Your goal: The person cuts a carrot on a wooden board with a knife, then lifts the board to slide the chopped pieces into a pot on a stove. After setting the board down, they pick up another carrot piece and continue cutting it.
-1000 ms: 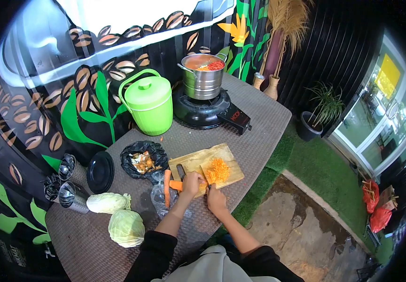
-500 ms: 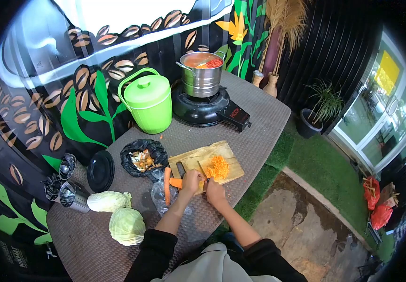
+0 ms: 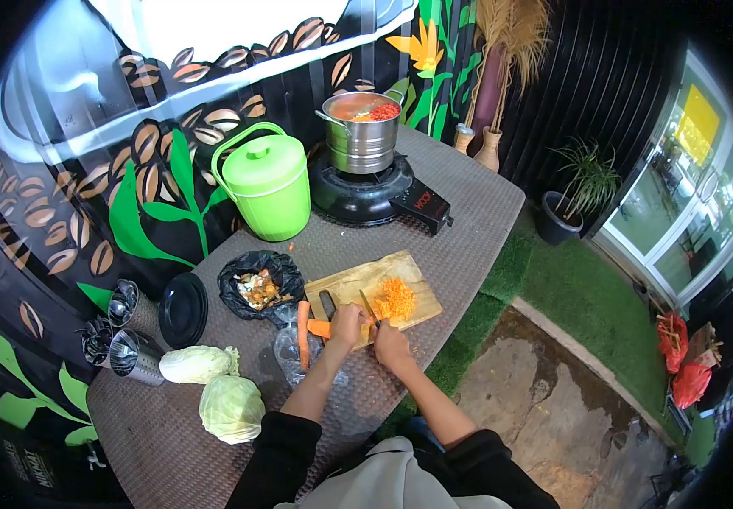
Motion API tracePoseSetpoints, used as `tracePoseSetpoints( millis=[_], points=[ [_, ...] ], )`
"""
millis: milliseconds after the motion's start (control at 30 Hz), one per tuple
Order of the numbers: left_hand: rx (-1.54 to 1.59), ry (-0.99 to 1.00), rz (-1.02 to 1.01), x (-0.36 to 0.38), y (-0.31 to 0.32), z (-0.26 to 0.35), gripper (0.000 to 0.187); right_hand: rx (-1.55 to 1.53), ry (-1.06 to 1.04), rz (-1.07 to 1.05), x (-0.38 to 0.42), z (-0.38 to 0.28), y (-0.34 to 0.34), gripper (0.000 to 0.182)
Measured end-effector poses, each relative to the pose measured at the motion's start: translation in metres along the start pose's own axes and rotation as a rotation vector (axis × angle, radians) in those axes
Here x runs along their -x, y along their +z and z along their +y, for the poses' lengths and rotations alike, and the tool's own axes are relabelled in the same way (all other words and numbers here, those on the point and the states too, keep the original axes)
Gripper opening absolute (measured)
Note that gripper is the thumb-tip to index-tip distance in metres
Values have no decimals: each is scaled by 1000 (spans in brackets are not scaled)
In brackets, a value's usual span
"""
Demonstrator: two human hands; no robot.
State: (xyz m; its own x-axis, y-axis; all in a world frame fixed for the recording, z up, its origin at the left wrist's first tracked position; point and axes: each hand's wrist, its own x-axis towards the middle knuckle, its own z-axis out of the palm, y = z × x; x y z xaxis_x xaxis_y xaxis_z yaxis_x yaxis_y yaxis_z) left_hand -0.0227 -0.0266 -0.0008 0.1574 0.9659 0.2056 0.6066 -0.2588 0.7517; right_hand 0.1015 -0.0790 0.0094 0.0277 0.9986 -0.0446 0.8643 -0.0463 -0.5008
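Observation:
A wooden cutting board (image 3: 413, 265) lies near the table's right edge, with a pile of finely cut carrot (image 3: 395, 299) on it. My left hand (image 3: 349, 325) is closed on a piece of carrot over the board's near edge. My right hand (image 3: 391, 344) is wrapped round the handle of a knife (image 3: 366, 303), whose blade points away beside the carrot pile. Just left of my left hand lie a thick carrot (image 3: 318, 327) and a long carrot (image 3: 303, 331), the long one on a clear plastic bag (image 3: 287, 348).
Left of the board is a black bag of scraps (image 3: 259, 289). A cabbage (image 3: 232, 410), a napa cabbage (image 3: 198, 364), black plates (image 3: 182, 310) and metal utensil cups (image 3: 135, 356) stand further left. Behind are a green bucket (image 3: 270, 187) and a pot (image 3: 361, 144) on a stove (image 3: 362, 199).
The knife blade has shifted slightly over the board, and my right hand has moved a little. The rest of the layout looks the same.

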Motion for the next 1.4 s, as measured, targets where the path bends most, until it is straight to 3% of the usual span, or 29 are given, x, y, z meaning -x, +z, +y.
tracePoseSetpoints(
  millis=[167,367,600,700,800,967,1167,1400],
  points=[
    [-13,-31,12,0,3,-1,6,14,49,24,22,-4,8,30],
    [-44,-52,-24,-1,-1,3,7,21,-27,1,-8,10,19,31],
    [-121,-31,-2,3,-2,7,13,105,-101,-64,0,5,-15,28],
    [-53,-62,-14,-1,2,-1,8,61,-13,4,13,1,0,30],
    [-60,-41,-27,-1,4,-4,8,3,93,-69,11,3,10,35],
    [-54,-23,-12,0,8,-8,7,1,-31,-59,-5,4,-12,31],
    [-27,-20,-18,1,3,-1,5,19,78,-51,12,0,10,28],
    [-48,-8,-12,2,1,3,6,38,-18,-51,-11,4,-1,28]
  ],
)
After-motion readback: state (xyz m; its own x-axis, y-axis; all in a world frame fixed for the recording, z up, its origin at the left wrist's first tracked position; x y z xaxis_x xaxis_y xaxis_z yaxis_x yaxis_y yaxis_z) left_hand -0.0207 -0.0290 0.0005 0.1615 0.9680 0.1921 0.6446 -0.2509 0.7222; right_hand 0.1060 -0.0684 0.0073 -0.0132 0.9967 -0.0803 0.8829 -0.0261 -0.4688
